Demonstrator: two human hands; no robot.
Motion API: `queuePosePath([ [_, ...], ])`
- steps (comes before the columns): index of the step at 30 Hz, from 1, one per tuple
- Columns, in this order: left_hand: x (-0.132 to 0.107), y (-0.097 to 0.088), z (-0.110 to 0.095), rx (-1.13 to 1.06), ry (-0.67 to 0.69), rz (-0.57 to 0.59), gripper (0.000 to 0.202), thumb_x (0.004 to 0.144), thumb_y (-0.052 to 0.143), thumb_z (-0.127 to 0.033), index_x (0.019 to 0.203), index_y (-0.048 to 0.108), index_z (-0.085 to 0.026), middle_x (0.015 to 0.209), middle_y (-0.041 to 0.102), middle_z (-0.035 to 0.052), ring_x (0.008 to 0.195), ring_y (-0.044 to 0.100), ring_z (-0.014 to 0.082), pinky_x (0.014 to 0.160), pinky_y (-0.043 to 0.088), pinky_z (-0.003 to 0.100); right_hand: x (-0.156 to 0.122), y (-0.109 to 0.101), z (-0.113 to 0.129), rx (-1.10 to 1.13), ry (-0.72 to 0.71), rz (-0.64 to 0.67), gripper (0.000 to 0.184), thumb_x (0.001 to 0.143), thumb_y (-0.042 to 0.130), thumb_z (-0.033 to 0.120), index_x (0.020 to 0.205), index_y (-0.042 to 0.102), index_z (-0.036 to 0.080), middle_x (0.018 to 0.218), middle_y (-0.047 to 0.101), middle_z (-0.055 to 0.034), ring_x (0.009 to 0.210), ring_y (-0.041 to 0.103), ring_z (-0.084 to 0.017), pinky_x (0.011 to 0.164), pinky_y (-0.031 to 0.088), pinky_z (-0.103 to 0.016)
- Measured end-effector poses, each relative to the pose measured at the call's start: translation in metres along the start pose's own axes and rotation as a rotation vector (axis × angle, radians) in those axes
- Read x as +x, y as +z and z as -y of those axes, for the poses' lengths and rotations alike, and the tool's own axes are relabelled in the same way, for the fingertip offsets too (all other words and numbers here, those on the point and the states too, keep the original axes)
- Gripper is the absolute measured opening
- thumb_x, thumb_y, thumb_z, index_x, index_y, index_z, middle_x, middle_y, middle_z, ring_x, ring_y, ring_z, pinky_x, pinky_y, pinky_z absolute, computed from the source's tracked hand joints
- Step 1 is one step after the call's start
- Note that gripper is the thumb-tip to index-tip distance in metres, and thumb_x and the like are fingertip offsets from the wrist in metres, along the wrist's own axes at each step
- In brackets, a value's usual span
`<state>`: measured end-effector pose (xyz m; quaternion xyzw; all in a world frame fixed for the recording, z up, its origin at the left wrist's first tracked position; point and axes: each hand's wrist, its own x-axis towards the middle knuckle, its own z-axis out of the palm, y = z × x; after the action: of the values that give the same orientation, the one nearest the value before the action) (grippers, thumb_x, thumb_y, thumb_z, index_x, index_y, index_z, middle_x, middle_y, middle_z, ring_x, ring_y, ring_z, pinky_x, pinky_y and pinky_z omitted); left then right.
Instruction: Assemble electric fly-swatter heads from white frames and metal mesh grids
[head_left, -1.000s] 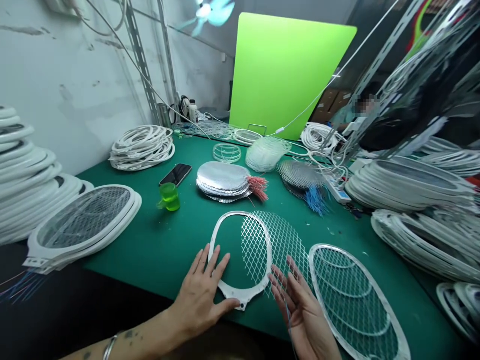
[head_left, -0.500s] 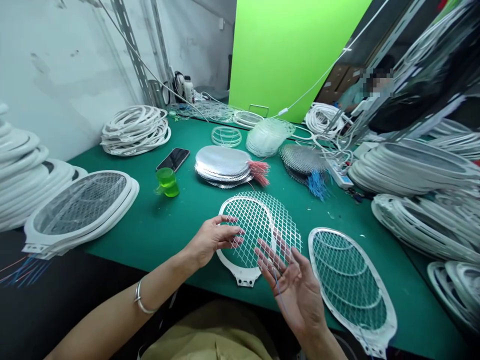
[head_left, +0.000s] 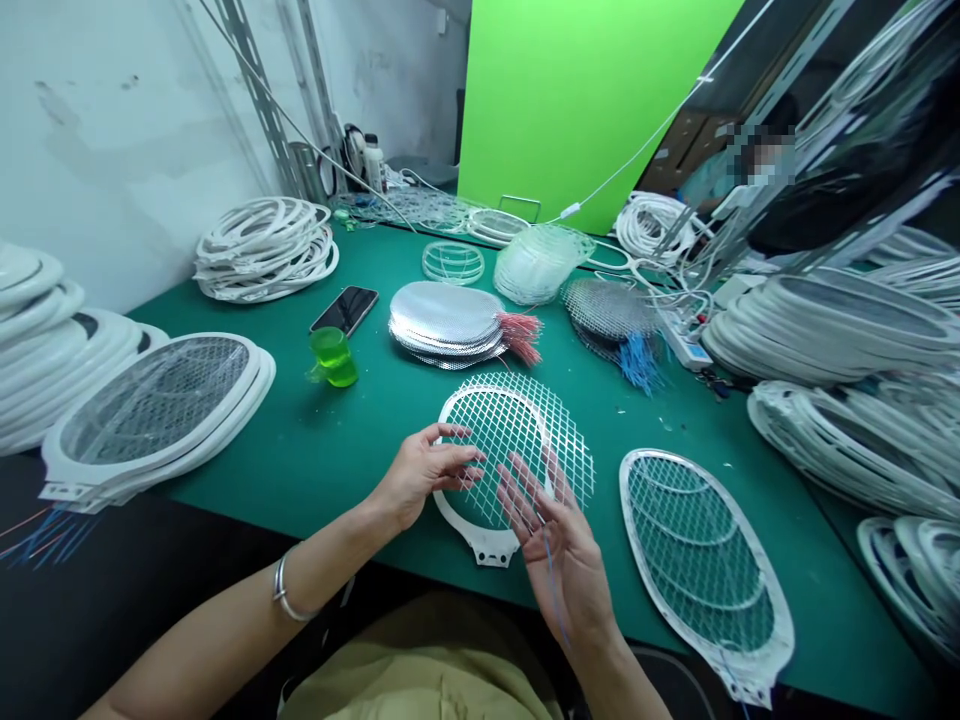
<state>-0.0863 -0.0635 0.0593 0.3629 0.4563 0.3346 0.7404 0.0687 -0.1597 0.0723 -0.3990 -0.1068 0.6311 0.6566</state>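
Left hand [head_left: 420,480] at left rim of frame [head_left: 491,548], fingers half-curled, lightly pinching mesh [head_left: 525,440] against it. Frame flat on counter [head_left: 337,450], near its front edge. Mesh lies over frame, overhanging its right side. Right hand [head_left: 566,565] just right of frame, wide open, fingertips on mesh. Judged: aligning step; seating calls for sliding mesh leftward.

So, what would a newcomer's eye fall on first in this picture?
The bright green flat board standing at the back of the green table draws the eye first. Near the front, the left hand and right hand touch a white diamond-mesh sheet lying over a white oval plastic frame.
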Motion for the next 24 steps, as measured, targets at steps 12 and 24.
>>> queuePosePath([
  [12,-0.003,-0.003,-0.001,0.060,-0.068,0.057,0.051,0.079,0.075,-0.040,0.117,0.054,-0.014,0.102,0.072,0.0136,0.076,0.073,0.0179,0.066,0.059,0.025,0.003,0.006,-0.004,0.008,-0.075,0.028,0.053,0.093,0.054,0.029,0.144,0.038,0.035,0.140,0.054,-0.0054,0.126,0.052,-0.022,0.111,0.034,-0.045],
  [24,-0.005,-0.048,-0.009,1.165,0.571,-0.050,0.053,0.091,0.050,-0.056,0.135,0.052,-0.027,0.153,0.037,0.0039,0.145,0.021,0.0307,0.117,0.020,0.052,0.003,0.005,0.024,-1.030,-0.530,-0.003,0.051,0.094,0.044,0.023,0.142,0.040,0.041,0.153,0.034,0.0096,0.143,0.027,-0.022,0.117,0.023,-0.041],
])
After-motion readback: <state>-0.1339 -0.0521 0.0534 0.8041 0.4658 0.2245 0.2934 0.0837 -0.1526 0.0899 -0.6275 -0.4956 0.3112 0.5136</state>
